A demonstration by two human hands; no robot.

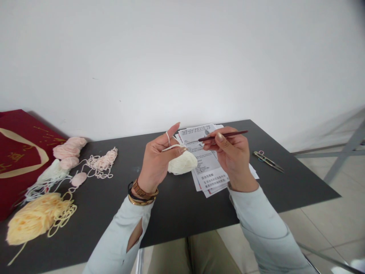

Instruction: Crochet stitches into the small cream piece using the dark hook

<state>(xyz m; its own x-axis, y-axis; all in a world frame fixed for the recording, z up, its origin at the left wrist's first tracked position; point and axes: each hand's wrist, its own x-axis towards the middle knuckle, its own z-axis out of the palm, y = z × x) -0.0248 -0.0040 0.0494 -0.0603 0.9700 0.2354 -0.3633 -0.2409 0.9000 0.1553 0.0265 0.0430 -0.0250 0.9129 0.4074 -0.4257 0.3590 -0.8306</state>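
Over the middle of the dark table, my left hand (156, 161) is closed in a pinch on white yarn (173, 147). One strand loops round its raised index finger. A ball of the same white yarn (184, 163) lies just behind and to the right of that hand. Between the thumb and fingers of my right hand (232, 152) is a crochet hook (238, 133) with a dark red handle. Its thin metal tip points left toward the pinched yarn; whether they touch I cannot tell. Printed sheets (209, 167) lie beneath and behind my hands.
Thread snips (268, 161) rest on the table (299, 190) at the right. To the left are a yellow yarn ball (34, 219), pink yarn (70, 148), a loose pink tangle (102, 163) and pale yarn (53, 173). A red bag (17, 148) stands beside them. A white wall (182, 68) borders the back.
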